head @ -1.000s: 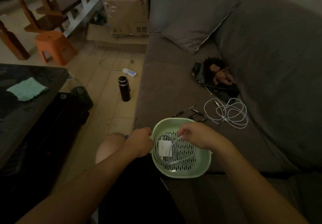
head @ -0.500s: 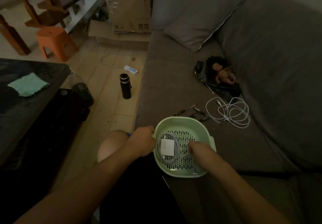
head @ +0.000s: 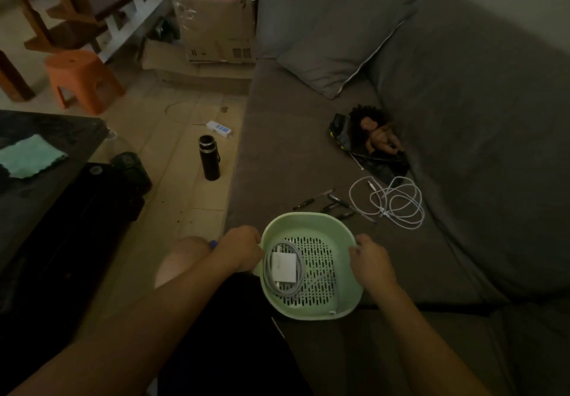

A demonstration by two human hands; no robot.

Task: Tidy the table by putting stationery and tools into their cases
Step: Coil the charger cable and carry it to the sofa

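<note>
Head view is showing a person sitting on a grey fabric sofa [head: 293, 149] and holding a pale green perforated plastic basket [head: 308, 219] at the near edge of the seat, partly over the lap. The left hand [head: 242, 249] is gripping the basket's left rim with its fingers curled tight. The right hand [head: 370, 260] is sitting at the right rim, its fingertips hooking over the edge, so both hands are clamping on the basket from opposite sides. Inside, a white rectangular charger brick [head: 283, 267] is lying on the left half of the slotted floor, just beside the left hand, with a grey cable [head: 268, 284] looping around it and trailing toward the near rim.

Just beyond the far rim, several dark slim pens or tools [head: 327, 207] are lying on the seat; which they are cannot be told. To their right a loosely coiled white cable [head: 394, 204] is resting, well apart from the right hand. Farther back a small doll [head: 381, 139] is lying on dark fabric, near a grey cushion [head: 336, 47]. On the floor to the left a black cylindrical bottle [head: 209, 161] is standing upright, with a white power strip [head: 219, 128] behind it and an orange plastic stool [head: 80, 78] farther off. A mint green cloth [head: 29, 156] is lying on a dark table [head: 61, 130] at the left.
</note>
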